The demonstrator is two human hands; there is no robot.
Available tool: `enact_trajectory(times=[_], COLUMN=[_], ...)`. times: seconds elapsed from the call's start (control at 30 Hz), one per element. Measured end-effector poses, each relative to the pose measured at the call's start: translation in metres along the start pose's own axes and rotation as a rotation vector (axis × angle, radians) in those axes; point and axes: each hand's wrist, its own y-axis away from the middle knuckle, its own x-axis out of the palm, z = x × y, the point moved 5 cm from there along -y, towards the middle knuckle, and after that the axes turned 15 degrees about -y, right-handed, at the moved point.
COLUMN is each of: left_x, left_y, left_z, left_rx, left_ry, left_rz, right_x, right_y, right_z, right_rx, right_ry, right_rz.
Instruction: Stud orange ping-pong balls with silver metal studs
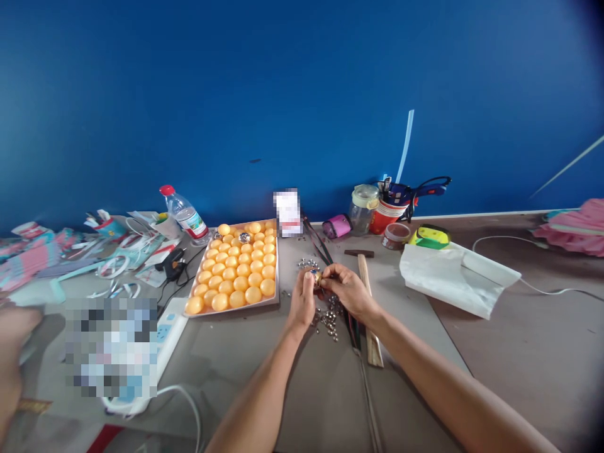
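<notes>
Between the thumb and fingers of my left hand (302, 296) is a small orange ball (317, 275), partly covered by the fingers, with shiny bits on it. My right hand (348, 289) meets it from the other side, its thumb and fingertips pinched together at the ball; whatever they grip is too small to tell. Loose shiny metal studs (329, 322) lie scattered below and behind the hands. Left of them stands a shallow box (277, 277) filled with rows of orange balls (242, 270). A silver-covered ball (244, 238) sits on top of these.
A hammer (370, 314) and dark straps (353, 333) lie by my right forearm. Farther back are a jar (363, 211), a red cup of tools (389, 214) and a purple pouch (337, 226). A bottle (186, 214) and power strip (170, 330) stand left; another person's arm (14, 352) is blurred.
</notes>
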Motion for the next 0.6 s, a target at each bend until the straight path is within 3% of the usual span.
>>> enact_trajectory(times=[0.13, 0.33, 0.4, 0.47, 0.6], left_x=[-0.001, 0.004, 0.001, -0.003, -0.006], left_y=[0.002, 0.001, -0.002, -0.004, -0.007], left_z=[-0.010, -0.001, 0.004, 0.008, 0.009], left_rx=[0.083, -0.002, -0.040, -0.073, -0.094], left_ry=[-0.077, 0.058, 0.071, 0.082, 0.103], left_rz=[-0.016, 0.035, -0.005, -0.058, -0.111], right_x=[0.001, -0.010, -0.021, -0.024, -0.012], right_y=[0.001, -0.004, -0.007, -0.007, 0.000], right_z=[0.002, 0.002, 0.007, 0.011, 0.003], right_rx=[0.004, -0.039, -0.157, -0.293, -0.393], right_ry=[0.106, 0.059, 0.274, 0.648, 1.235], right_rz=[-0.020, 0.014, -0.047, -0.049, 0.121])
